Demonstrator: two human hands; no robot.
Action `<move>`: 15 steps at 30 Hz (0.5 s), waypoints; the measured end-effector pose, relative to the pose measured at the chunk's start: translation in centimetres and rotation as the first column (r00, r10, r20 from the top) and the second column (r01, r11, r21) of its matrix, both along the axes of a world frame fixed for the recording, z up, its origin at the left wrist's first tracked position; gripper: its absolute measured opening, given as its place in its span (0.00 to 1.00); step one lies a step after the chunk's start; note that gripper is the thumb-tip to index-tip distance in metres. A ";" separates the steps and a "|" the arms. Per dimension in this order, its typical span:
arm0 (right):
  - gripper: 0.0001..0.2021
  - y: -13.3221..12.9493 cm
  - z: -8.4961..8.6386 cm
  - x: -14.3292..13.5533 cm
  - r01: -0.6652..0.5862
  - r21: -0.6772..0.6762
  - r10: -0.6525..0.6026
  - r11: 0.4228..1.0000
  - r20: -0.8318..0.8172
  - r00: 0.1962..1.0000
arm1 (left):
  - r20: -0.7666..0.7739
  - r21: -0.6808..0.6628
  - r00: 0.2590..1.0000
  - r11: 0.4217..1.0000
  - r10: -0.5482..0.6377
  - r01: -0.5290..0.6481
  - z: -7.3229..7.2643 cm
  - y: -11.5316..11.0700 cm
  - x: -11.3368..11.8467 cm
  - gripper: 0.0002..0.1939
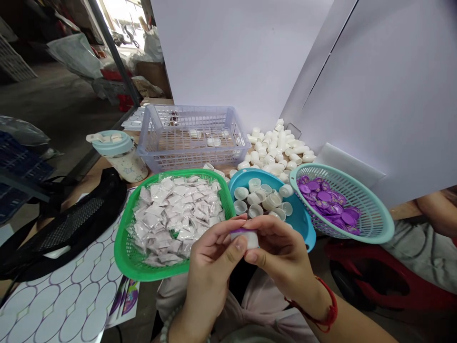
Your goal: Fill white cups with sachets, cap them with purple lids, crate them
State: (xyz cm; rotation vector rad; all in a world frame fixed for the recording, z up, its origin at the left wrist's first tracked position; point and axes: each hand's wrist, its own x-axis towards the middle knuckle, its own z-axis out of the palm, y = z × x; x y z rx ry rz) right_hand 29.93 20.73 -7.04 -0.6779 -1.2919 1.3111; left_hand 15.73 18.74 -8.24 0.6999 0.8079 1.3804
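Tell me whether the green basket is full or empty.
Full, or close to it: small clear-wrapped packets cover the inside of the green basket.

Only a partial "TION" can be read, on brown packaging (pixel 147 87) at the back.

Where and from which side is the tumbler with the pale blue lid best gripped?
Probably round the upper body of the tumbler, just below the lid, coming from its left: the body is round and upright, the crate crowds its right, and the black bag lies low on the left.
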 end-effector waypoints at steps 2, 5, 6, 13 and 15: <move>0.15 1.1 0.4 0.5 -0.042 0.002 0.042 0.999 0.083 0.996 | -0.232 0.066 0.973 0.998 0.008 0.007 0.0 0.2 -1.8 0.25; 0.13 5.0 1.4 1.6 0.003 0.160 -0.061 0.987 0.357 0.932 | -0.714 0.134 0.689 0.990 0.124 -0.039 0.6 1.2 -5.8 0.44; 0.13 7.0 1.8 1.9 0.035 0.245 -0.145 0.969 0.449 0.882 | -0.838 0.121 0.531 0.992 0.126 -0.045 1.0 1.6 -7.3 0.44; 0.25 24.5 4.7 -0.1 0.202 0.371 -0.420 0.907 0.742 0.522 | -0.943 -0.205 -0.284 0.975 -0.173 0.088 1.9 5.5 -12.7 0.26; 0.27 27.3 4.4 -0.6 0.218 0.371 -0.430 0.903 0.762 0.484 | -0.916 -0.223 -0.359 0.971 -0.178 0.089 1.4 6.5 -12.9 0.24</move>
